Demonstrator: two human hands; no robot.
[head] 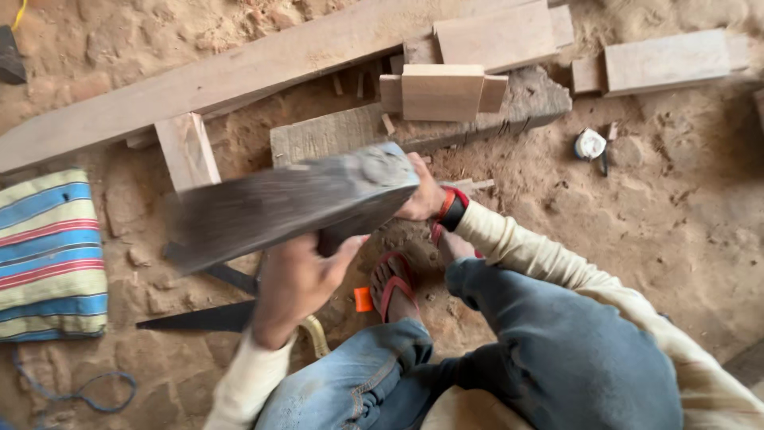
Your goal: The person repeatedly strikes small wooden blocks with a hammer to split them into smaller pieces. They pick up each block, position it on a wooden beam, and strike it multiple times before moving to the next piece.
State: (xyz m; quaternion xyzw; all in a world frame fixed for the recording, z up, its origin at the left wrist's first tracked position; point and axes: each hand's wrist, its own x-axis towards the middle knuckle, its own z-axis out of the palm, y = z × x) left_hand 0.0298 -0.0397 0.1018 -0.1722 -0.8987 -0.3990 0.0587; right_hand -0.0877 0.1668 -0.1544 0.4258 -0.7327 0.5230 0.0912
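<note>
Gripping a weathered grey plank [294,199], rough and motion-blurred, both hands hold it above sandy ground [676,223]: left hand [296,287] fingers wrapped around its near edge, right hand [422,195] clasping the rounded right end.

A long plank [239,72] lies slantwise across the sandy ground [684,207], with shorter offcuts [664,60] beyond it. A squarish block [442,92] rests on a weathered beam [334,134]. At the left sits a striped cushion [49,255] (blue, red and cream), a blue cord [76,392] beneath it. A small tape measure [590,144] lies in the dirt.
</note>
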